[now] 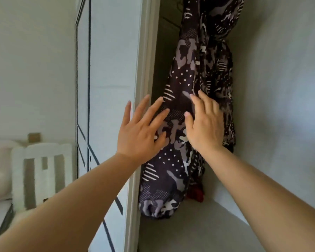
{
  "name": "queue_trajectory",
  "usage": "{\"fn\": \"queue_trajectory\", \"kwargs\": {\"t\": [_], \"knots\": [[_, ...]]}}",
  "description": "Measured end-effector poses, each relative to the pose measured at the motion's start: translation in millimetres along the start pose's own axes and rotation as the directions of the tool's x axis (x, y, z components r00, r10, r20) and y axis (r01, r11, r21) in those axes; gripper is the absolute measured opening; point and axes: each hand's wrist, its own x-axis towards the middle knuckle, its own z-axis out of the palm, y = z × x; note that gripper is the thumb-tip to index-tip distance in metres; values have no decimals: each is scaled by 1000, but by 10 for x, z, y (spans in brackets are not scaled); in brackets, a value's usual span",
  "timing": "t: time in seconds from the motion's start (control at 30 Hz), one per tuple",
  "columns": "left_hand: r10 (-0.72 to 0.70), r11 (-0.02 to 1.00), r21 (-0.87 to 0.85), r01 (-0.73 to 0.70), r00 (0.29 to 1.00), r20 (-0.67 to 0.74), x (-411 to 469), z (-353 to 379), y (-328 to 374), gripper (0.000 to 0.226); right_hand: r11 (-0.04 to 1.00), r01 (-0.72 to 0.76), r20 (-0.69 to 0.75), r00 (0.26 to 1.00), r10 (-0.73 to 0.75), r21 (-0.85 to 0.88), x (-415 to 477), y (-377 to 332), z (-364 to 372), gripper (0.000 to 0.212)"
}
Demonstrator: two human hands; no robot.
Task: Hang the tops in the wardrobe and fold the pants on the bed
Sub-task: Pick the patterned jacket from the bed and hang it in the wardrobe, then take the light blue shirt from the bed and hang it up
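Plainly, the white wardrobe (109, 70) stands open, its dark-lined door filling the left middle. Inside it hangs a dark top (173, 179) patterned with grey camouflage, white dots and stripes, its hem reaching nearly down to the wardrobe floor. Both bare arms reach up to it. The left hand (140, 135) has its fingers (144, 106) straight and spread, lying over the top's left edge beside the door frame. The right hand (204, 128) rests flat on the fabric, fingers (205, 100) straight and slightly apart. A white slatted frame (44, 170) stands far left. A small red item (195, 194) lies behind the hem.
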Motion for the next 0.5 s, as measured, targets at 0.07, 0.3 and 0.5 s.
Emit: {"fn": "queue_trajectory", "kwargs": {"t": [0.07,0.3,0.5], "knots": [[-74,997,38,71,994,81,-315,-85,-156,59,999,45,18,999,-46,11,-232,-234,41,49],[-319,944,182,277,907,274,-1327,-503,-879,66,978,181,162,967,-196,105,-888,-1405,218,53],[-486,868,313,385,784,386,-2382,-774,-1667,68,940,109,402,884,-240,322,-1517,-2709,603,56]]}}
